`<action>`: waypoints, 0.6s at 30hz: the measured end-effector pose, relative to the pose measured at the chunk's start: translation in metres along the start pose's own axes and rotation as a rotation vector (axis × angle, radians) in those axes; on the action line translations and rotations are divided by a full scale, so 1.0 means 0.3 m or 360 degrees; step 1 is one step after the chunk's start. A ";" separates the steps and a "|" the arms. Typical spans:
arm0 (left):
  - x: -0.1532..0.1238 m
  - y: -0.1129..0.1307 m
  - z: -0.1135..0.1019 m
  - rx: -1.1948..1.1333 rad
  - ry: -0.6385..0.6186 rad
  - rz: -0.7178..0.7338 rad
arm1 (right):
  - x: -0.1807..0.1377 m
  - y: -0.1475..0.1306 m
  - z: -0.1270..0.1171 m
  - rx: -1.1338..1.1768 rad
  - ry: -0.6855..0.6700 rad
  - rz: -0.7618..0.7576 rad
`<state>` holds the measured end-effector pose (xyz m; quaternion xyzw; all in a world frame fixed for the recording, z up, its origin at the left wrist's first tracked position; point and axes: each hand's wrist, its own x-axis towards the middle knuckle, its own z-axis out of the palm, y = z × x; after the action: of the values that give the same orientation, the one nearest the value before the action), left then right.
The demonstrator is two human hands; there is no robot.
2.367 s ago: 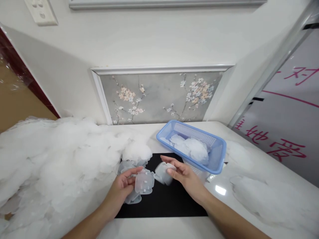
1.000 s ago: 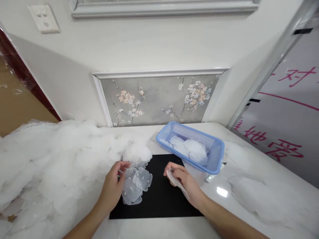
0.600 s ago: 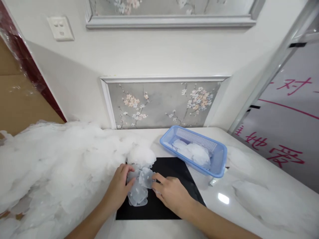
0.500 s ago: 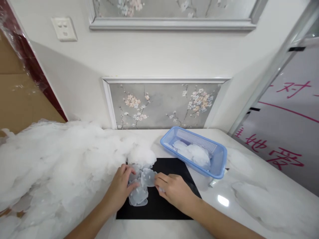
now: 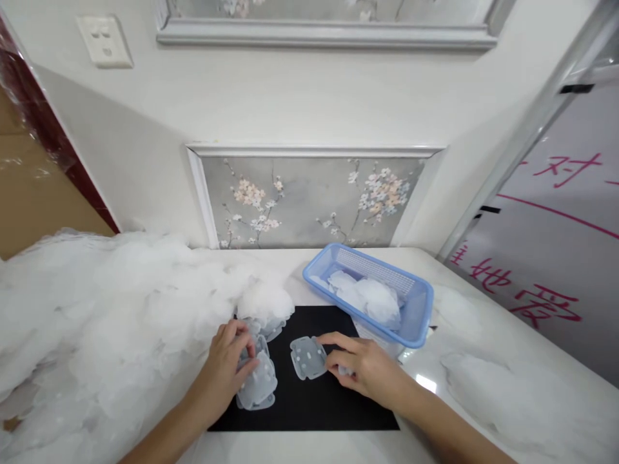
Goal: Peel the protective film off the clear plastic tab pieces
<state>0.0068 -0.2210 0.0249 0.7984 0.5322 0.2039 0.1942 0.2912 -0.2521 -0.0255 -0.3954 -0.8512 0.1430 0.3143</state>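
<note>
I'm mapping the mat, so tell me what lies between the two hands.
Head view: beside the left hand come overlapping pieces, then a bare strip of mat, then a single piece at the right hand.

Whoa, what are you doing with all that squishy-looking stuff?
Someone is handling see-through pieces with bare hands. The right hand holds one piece by its edge over the black mat, with something whitish tucked inside its fingers. The left hand touches a small pile on the mat's left side. A big white heap lies farther left, and the blue basket behind the right hand has some pieces in it.
</note>
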 end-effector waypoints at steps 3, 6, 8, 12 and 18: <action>-0.007 0.011 -0.006 -0.0476 -0.0030 -0.0109 | 0.014 -0.018 -0.002 0.0413 0.0138 0.0300; -0.014 0.030 -0.007 -0.1208 -0.0172 -0.0373 | 0.028 -0.030 0.003 0.0844 0.0311 0.0721; -0.015 0.043 0.000 -0.1586 -0.0275 -0.0568 | 0.037 -0.036 0.005 0.1007 0.0406 0.0901; -0.006 0.060 0.018 -0.1957 -0.0370 -0.0768 | 0.045 -0.049 0.002 0.1333 0.0373 0.1136; 0.002 0.067 0.016 -0.2330 -0.0469 -0.0873 | 0.044 -0.050 -0.002 0.1730 0.0321 0.1338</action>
<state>0.0249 -0.2282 0.0316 0.3273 0.4094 0.3392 0.7812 0.2764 -0.2518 -0.0122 -0.4895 -0.4000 0.6211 0.4632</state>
